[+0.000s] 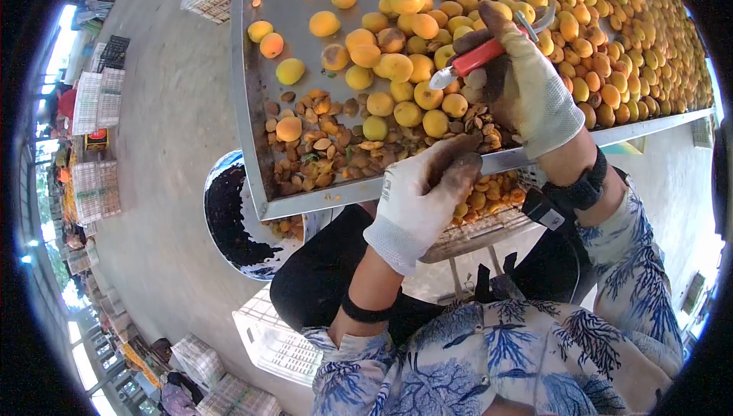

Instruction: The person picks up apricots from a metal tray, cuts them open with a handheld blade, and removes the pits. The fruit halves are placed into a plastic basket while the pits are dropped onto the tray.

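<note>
My right hand (pixel 527 80), in a white glove with dark, stained fingers, is closed around a red-handled tool (pixel 479 58). The tool has a pale metal tip at one end and a curved metal piece at the other. My left hand (pixel 427 191), gloved and stained too, is at the tray's near rim with its fingers curled together; anything inside them is hidden. Whole apricots (pixel 412 68) lie just beyond both hands on the metal tray (pixel 298 206). Brown apricot pits (pixel 321 143) and scraps are heaped in the near left corner.
Beneath the tray's edge, a basket (pixel 489 225) holds opened apricots. A white basin (pixel 248 263) with dark contents stands at left on the floor. A white plastic crate (pixel 279 336) is beside my leg; stacked crates (pixel 99 99) line the far left.
</note>
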`<state>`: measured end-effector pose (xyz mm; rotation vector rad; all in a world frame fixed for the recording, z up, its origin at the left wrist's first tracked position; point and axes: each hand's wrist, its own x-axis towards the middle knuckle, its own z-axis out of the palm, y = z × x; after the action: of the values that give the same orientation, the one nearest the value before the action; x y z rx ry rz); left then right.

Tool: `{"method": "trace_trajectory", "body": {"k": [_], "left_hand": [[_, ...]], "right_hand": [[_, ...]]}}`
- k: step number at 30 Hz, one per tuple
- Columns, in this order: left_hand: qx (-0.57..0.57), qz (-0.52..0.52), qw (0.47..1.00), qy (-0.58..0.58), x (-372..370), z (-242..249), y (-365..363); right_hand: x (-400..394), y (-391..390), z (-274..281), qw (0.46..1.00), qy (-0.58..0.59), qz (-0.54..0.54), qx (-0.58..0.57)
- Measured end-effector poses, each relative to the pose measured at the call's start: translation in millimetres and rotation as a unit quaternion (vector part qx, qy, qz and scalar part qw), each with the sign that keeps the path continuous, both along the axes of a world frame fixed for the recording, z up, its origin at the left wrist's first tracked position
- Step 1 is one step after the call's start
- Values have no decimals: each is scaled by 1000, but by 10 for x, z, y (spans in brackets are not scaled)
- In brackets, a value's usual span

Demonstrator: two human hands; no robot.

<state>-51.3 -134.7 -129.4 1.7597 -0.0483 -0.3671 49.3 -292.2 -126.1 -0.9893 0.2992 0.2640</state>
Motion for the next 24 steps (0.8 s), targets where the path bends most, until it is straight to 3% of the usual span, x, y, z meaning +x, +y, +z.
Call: {"method": "trace_trajectory", "body": {"k": [1,3,6,8,10,12,13,14,16,17,19,24], "left_hand": [[0,1,1000,0,0,1,6],[-102,145,984,18,3,3,1],[-82,142,983,82,32,22,213],[-33,147,987,55,2,120,402],[119,199,967,-103,16,83,627],[185,209,953,-117,85,83,888],[201,224,953,-40,69,190,954],[157,239,955,-79,78,-26,1131],[272,223,936,-33,196,67,1254],[276,222,935,-34,274,73,1304],[534,142,833,-13,422,-6,1398],[582,117,804,-14,579,-244,1417]], "right_hand": [[34,-41,-67,1000,3,10,12],[27,-42,-42,1000,6,26,-12],[-53,76,119,999,0,31,-5],[34,-92,-63,981,-76,177,-22],[9,-31,16,981,-78,161,-71],[-28,38,116,982,-70,146,-99],[-48,60,150,981,-58,128,-131],[-59,70,169,982,-56,129,-128],[-70,86,188,986,-43,115,-113],[-59,76,181,987,-43,113,-109],[-21,55,147,982,-8,149,-111],[-11,37,193,978,5,188,-93]]}}
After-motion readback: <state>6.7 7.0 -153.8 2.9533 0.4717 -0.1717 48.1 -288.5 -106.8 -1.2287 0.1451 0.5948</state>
